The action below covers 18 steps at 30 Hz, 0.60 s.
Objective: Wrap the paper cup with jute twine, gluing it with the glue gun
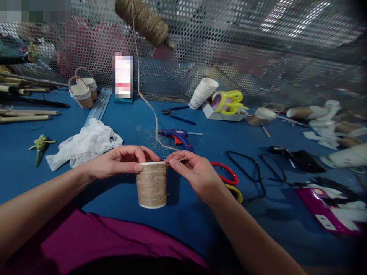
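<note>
The left hand (123, 162) is closed to a pinch on the white rim of the twine-wrapped cup (151, 186), which sits between the two hands; whether its base touches the table (114, 198) is hard to tell. The right hand (196, 172), thumb against fingers, pinches the twine (155, 114) at the rim's near-right edge. That strand runs up and away from the right hand to the spool (143, 22), passing close by the nozzle of the glue gun (179, 134) just beyond the hands; it could snag there if pulled sideways. Slack in the right hand's pinch might let the top turns loosen, while squeezing hard with the left could buckle the rim.
</note>
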Each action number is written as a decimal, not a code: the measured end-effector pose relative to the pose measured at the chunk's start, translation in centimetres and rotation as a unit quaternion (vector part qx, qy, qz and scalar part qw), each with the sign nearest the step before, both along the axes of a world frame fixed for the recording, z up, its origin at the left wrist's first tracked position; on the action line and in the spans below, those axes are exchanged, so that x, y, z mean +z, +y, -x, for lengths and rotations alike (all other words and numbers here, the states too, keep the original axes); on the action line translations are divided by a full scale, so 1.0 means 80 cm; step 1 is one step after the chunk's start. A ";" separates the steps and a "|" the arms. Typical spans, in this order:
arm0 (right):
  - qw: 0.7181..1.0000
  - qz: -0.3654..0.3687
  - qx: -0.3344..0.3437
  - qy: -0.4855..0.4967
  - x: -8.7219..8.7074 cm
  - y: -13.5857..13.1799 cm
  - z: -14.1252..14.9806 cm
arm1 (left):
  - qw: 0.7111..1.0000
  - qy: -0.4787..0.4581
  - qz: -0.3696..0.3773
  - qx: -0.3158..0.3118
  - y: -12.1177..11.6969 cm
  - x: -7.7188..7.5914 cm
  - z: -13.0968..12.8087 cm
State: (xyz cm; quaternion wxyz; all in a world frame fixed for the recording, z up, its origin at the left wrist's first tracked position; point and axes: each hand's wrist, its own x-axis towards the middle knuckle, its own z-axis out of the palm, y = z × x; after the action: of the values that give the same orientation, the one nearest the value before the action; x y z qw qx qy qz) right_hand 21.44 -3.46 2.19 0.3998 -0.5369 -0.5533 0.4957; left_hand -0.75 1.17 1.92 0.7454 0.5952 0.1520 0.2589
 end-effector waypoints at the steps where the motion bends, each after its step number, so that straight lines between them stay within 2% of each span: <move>1: 1.000 -0.001 -0.001 0.000 0.000 0.000 0.000 | 1.000 -0.001 0.001 0.000 0.000 0.000 0.000; 10: 0.996 0.014 0.016 0.087 -0.008 0.002 0.006 | 1.000 -0.023 0.018 -0.008 0.000 -0.002 0.001; 18: 0.989 -0.007 0.036 0.145 -0.009 0.000 0.009 | 1.000 -0.024 0.004 -0.020 0.002 -0.004 0.002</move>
State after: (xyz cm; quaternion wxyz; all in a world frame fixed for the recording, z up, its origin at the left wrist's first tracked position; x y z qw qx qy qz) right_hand 20.71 -3.48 1.51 0.4614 -0.4360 -0.5121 0.5786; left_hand -0.92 1.31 1.58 0.7564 0.5885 0.1234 0.2576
